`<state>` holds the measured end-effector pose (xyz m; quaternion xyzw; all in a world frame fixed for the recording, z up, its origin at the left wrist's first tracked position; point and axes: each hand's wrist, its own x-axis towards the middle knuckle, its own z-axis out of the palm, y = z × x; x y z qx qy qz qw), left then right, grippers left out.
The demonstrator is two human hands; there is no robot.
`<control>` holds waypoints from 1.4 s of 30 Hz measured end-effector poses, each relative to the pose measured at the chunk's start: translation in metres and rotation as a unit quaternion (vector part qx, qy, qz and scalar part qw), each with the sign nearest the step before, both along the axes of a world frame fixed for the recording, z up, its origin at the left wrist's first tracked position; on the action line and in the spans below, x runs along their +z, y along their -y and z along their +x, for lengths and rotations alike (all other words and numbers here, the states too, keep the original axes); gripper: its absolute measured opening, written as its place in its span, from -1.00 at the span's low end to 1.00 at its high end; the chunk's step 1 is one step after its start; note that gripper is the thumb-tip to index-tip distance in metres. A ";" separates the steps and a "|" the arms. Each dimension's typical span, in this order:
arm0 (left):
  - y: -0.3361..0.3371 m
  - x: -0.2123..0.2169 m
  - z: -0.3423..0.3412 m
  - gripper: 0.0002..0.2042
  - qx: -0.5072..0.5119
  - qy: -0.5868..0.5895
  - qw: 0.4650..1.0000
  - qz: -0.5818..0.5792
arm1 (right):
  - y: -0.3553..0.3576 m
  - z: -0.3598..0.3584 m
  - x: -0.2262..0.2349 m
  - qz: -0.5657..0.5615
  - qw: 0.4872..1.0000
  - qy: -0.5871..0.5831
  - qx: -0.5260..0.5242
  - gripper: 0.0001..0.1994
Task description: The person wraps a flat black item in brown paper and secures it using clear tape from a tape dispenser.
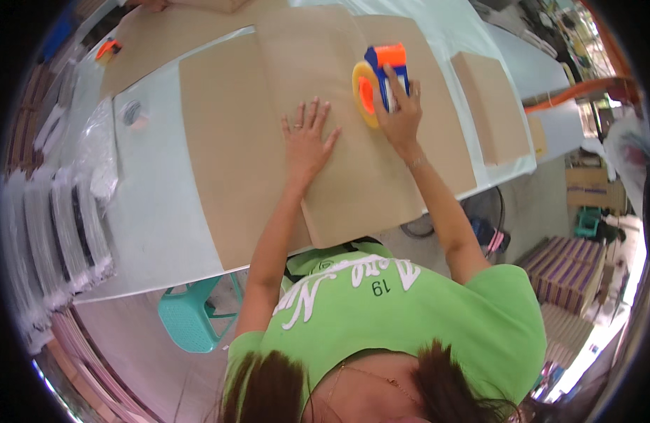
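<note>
- My left hand (pixel 307 144) lay palm down on the brown cardboard (pixel 353 183), fingers spread wide and holding nothing.
- I judged that the cardboard could slip or swing on the pale table (pixel 156 211), because that one flat palm was its only visible brace, and a hard pull from the other side would outdo it.
- The tape dispenser (pixel 378 67) was at the far part of the cardboard, to the right of my left hand (whether it pressed down or hung just above, I could not tell).
- My right hand (pixel 402 113) had its fingers curled around it, the forefinger stretched forward along the body.
- Any tape pulled out could run askew, I thought, if my right wrist twisted; a tilted grip would cause that.
- The cardboard edges near the creases might also lift or buckle, since my palm weighed on the middle and left the side panels unpressed.
- The tape dispenser's long axis ran roughly away from me, nearly in line with my forefinger.
- Its orange end pointed to the far side of the table, and the yellow roll (pixel 357 81) stood on edge at its left, one face turned toward my left hand.
</note>
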<state>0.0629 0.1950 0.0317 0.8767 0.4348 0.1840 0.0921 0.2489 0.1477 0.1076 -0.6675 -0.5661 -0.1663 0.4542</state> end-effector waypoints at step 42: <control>0.217 0.028 -0.101 -0.72 0.264 0.358 0.882 -0.158 | 0.171 0.193 -0.084 0.046 0.814 -0.572 0.090 -0.50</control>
